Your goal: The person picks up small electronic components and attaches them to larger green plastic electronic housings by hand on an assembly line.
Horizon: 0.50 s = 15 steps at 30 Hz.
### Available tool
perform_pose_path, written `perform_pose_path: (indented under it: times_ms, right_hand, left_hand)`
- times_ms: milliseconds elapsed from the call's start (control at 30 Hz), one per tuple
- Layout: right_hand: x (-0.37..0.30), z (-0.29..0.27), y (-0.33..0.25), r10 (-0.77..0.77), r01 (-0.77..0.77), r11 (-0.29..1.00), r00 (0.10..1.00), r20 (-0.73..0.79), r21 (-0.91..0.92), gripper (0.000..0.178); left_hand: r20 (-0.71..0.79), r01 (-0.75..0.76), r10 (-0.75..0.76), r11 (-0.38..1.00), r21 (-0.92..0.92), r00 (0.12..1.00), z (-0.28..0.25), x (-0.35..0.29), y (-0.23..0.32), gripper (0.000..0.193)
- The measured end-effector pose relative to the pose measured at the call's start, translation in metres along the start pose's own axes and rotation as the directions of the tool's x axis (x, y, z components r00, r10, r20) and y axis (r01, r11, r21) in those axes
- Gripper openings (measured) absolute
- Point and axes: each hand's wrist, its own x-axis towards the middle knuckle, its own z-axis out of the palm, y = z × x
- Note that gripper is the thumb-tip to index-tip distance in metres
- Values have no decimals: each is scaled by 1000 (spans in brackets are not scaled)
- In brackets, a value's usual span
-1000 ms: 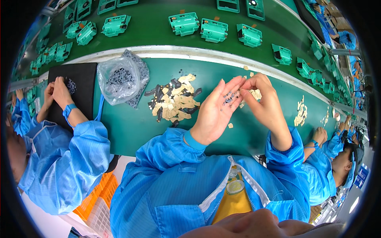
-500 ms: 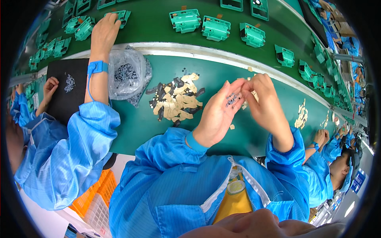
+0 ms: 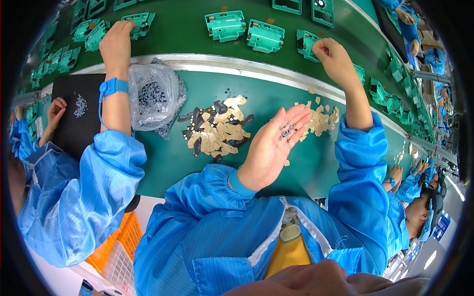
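My left hand [image 3: 269, 147] lies palm up with its fingers stretched out flat. Small grey and dark round pieces [image 3: 286, 132] rest on its palm and finger bases. My right hand [image 3: 335, 59] reaches over the green belt, fingertips pinched together at the edge of a teal plastic housing [image 3: 306, 43]. Whatever sits between those fingertips is too small or hidden to make out. Below my right forearm, small cream-coloured paper pieces [image 3: 321, 120] are scattered on the table. Left of my left hand is a heap of cream paper scraps and black strips [image 3: 219, 130].
More teal housings [image 3: 225, 25] stand along the green belt [image 3: 177, 29], behind a pale metal rail [image 3: 212, 66]. A clear plastic bag of small dark parts [image 3: 154, 96] sits at left, beside a co-worker's arm [image 3: 116, 64]. A black mat [image 3: 74, 130] carries grey pieces.
My right hand has left my left palm and moved up and right to a housing on the belt. The housings have shifted slightly left. My left hand stays nearly in place.
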Motion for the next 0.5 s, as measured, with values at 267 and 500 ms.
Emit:
perform_pose_path:
  times_ms: [267, 500]
  right_hand:
    - [2, 4, -2, -5, 6, 998, 1000, 16, -55, 21]
    - [8, 2, -11, 50, -48, 999, 996, 72, -27, 22]
  left_hand:
    - [-11, 10, -10, 1000, -1, 1000, 1, 0, 0, 56]
    - [1, 9, -9, 1000, -3, 1000, 0, -1, 0, 55]
